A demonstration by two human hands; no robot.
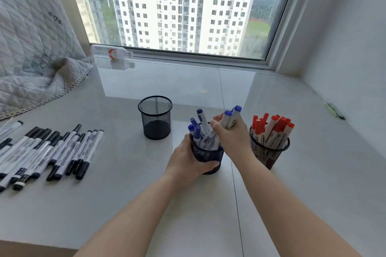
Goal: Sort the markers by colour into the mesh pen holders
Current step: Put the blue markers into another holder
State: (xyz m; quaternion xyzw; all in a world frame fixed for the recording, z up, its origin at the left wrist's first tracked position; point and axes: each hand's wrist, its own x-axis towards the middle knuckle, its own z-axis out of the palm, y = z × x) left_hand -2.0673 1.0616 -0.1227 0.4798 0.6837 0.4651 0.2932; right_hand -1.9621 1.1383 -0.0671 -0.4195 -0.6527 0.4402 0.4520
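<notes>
Three black mesh pen holders stand on the pale grey table. The middle holder (205, 155) contains several blue-capped markers (197, 129), and my left hand (188, 157) grips its side. My right hand (231, 133) holds two blue-capped markers (230, 118) upright over that holder, their lower ends inside it. The right holder (268, 152) is full of red-capped markers (275, 126). An empty holder (155, 117) stands behind and to the left. Several black-capped markers (50, 152) lie in a row on the table at the left.
A quilted grey blanket (31, 52) hangs over the table's back left corner. A clear plastic bottle (112, 53) lies on the window sill. A small green-and-black object (334, 110) rests near the right wall. The table's front edge (37, 242) runs at lower left.
</notes>
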